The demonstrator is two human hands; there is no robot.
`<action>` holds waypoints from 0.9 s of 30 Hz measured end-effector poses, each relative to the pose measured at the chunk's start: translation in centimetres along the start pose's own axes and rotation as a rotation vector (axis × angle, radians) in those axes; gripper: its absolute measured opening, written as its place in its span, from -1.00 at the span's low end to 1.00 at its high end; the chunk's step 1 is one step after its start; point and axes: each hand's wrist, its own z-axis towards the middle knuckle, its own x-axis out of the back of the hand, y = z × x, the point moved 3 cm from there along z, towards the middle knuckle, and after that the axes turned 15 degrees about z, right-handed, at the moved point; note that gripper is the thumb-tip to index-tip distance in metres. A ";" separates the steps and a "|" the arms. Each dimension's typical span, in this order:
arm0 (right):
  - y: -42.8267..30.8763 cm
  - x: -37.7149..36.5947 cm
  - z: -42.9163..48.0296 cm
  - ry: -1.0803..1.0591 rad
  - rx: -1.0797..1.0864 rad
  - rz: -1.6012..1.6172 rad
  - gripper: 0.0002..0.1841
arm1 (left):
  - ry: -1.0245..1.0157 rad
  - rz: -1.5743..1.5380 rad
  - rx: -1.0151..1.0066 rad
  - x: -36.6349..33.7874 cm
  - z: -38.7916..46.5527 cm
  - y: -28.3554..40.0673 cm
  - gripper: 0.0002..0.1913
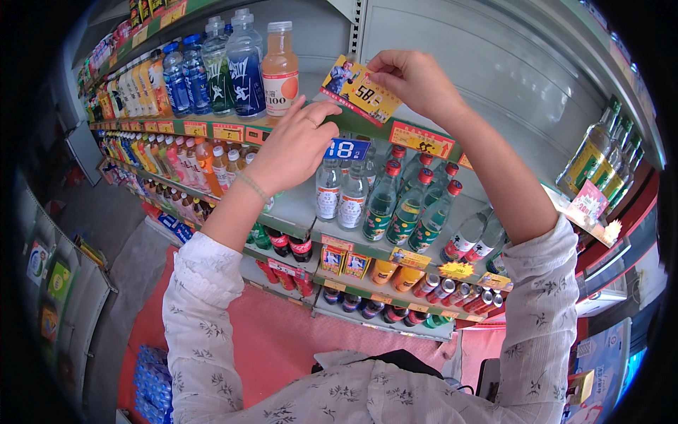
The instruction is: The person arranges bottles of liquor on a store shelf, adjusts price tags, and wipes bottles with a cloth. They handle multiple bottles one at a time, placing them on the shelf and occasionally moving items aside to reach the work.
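Observation:
My right hand point(410, 79) pinches the upper right part of a yellow printed price card point(357, 90) between thumb and fingers. The card tilts in front of the upper shelf's edge, its lower side close to the green price rail point(365, 123). My left hand point(299, 143) is bent at the same rail, beside an orange drink bottle point(280, 79). From under its right side juts a blue price tag point(349, 149) with white digits, which the hand appears to hold; the grip itself is hidden. A red and yellow price label point(421, 140) sits in the rail to the right.
Water and juice bottles point(245, 69) stand on the upper shelf at left. Below are green glass bottles point(410, 220) with red caps and clear bottles point(352, 204). Cans point(445, 289) line a lower shelf. More bottles point(593, 151) stand at right. Wrapped blue bottles point(151, 381) lie on the floor.

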 end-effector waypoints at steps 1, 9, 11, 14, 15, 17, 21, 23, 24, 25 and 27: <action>0.1 -0.2 0.0 -0.006 0.012 0.004 -0.80 | -0.021 0.000 0.005 0.0 0.0 0.0 -0.95; 0.7 -0.6 0.2 -0.071 0.036 -0.117 -0.81 | 0.003 -0.043 0.002 0.4 0.2 0.1 -0.93; 0.7 -0.8 0.1 -0.113 0.005 -0.143 -0.81 | -0.028 -0.053 0.013 0.3 0.2 -0.1 -0.92; 0.8 -1.7 -0.1 -0.123 0.007 -0.129 -0.81 | -0.059 -0.074 0.032 0.3 0.3 -0.1 -0.92; 0.8 -2.1 0.0 -0.124 0.026 -0.155 -0.80 | -0.067 -0.078 0.039 0.2 0.4 -0.1 -0.92; 0.8 -2.9 0.3 -0.124 0.089 -0.197 -0.79 | -0.032 -0.053 0.025 0.5 0.4 0.2 -0.91; 0.9 -2.9 0.7 -0.191 0.080 -0.202 -0.76 | -0.014 -0.236 0.117 1.4 -0.2 1.1 -0.91; -0.4 -1.3 -0.3 -0.063 0.267 -0.228 -0.73 | -0.086 -0.321 0.166 2.1 -0.8 1.6 -0.90; -1.0 -0.5 -1.1 -0.013 0.273 -0.253 -0.72 | -0.124 -0.368 0.188 2.4 -1.1 1.9 -0.90; -1.7 0.3 -2.1 -0.036 0.289 -0.190 -0.71 | -0.133 -0.400 0.185 2.8 -1.3 2.3 -0.90; -2.9 2.1 -5.2 -0.099 0.179 -0.091 -0.69 | -0.142 -0.468 0.174 3.3 -1.2 3.3 -0.89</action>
